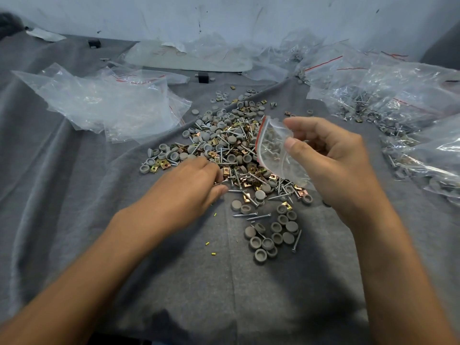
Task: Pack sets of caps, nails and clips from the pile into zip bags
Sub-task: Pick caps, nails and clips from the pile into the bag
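Note:
A pile of grey round caps, silver nails and gold clips lies on the grey cloth in the middle. My left hand reaches into the near side of the pile, fingers curled down among the pieces; what they hold is hidden. My right hand holds a small clear zip bag with a red strip, its mouth open toward the pile, with several pieces inside. A loose group of caps and a few nails lies nearer to me.
A heap of clear zip bags lies at the left. Filled bags with parts are stacked along the right and far side. Grey cloth covers the table. A white wall stands behind. Small yellow bits dot the cloth.

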A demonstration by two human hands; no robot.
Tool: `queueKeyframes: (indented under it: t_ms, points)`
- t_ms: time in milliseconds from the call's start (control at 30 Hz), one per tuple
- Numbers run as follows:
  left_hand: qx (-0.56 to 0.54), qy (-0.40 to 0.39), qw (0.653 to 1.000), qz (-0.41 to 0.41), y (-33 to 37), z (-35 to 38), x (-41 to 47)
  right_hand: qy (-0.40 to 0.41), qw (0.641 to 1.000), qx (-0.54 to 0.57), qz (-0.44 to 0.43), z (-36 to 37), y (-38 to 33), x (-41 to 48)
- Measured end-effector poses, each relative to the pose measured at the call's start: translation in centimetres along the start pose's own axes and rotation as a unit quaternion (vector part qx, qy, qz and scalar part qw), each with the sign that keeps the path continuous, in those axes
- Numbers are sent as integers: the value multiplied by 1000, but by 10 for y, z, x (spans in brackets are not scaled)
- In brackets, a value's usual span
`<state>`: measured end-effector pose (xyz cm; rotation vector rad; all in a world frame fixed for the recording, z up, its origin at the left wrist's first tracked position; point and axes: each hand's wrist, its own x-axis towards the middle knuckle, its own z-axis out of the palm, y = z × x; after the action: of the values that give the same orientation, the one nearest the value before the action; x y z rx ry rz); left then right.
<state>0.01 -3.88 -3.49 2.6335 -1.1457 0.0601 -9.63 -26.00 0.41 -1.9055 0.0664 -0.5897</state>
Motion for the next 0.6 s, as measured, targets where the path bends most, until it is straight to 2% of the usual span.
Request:
queueKeyframes:
  t_ms: [100, 267, 400, 500, 600]
  points:
    - [8, 9, 1000, -14, 2, 3, 3, -6, 1000, -3, -1, 0, 2, 0]
    - [-9, 67, 996, -52, -5, -1, 3, -10, 1000, -4, 0, 0, 4, 0]
    - [-29, 62, 996, -65, -7, -5, 5, -21, 1000, -11, 0, 3, 3, -1]
    - [-107, 111, 986, -58, -1, -7, 6, -27, 999, -19, 4, 3, 2, -1]
    - [-266, 176, 945, -71, 4, -14, 8, -43, 999, -31, 7, 4, 2, -2]
